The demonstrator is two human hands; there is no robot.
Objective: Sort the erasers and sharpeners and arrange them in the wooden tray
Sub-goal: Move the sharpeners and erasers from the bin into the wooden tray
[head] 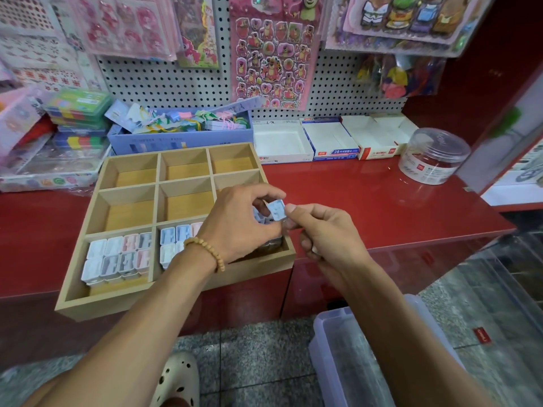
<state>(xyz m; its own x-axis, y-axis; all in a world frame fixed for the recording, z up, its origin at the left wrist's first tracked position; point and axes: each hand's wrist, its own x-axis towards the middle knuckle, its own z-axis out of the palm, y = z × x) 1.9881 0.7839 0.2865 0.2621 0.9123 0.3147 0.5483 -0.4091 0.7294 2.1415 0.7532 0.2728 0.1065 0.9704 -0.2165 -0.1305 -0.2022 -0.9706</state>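
Observation:
A wooden tray with nine compartments lies on the red counter. Its front-left compartment holds several pastel sharpeners in rows. The front-middle compartment holds more sharpeners, partly hidden by my left hand. My left hand, with a bead bracelet at the wrist, pinches a small light-blue sharpener above the tray's front-right corner. My right hand touches the same piece with thumb and forefinger. The front-right compartment is mostly hidden under my hands. The other compartments look empty.
Behind the tray stand a blue box of clips, three open cardboard boxes and a clear round tub. Stacked stationery boxes sit at the left. A clear plastic bin stands on the floor by my right arm.

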